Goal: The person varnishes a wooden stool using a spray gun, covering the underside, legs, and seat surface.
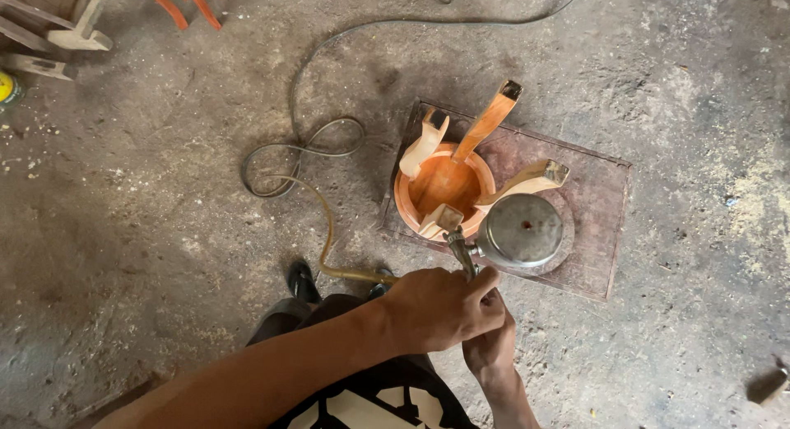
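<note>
Both hands hold a spray gun (473, 260). The left hand (440, 307) is on top, with its fingers (481, 282) curled tight round the gun's handle. The right hand (491, 347) sits under it, and its fingers are hidden, so I cannot tell how tight they are, but they seem wrapped on the same handle. The gun's round metal cup (522, 230) sticks up just past the hands.

A little wooden stool (448, 186) stands upside down right in front of the gun's tip. Its orange round seat is on a flat brown board (597, 198) and its four legs point up and lean outward. The nearest leg (440, 221) almost touches the tip. The stool is straight ahead of the hands, away from the body, and the left hand is a bit nearer to it.

A hose (309, 149) runs from the gun, loops on the dusty floor (148, 215) and goes off to the top. No labels or signs can be seen.
</note>
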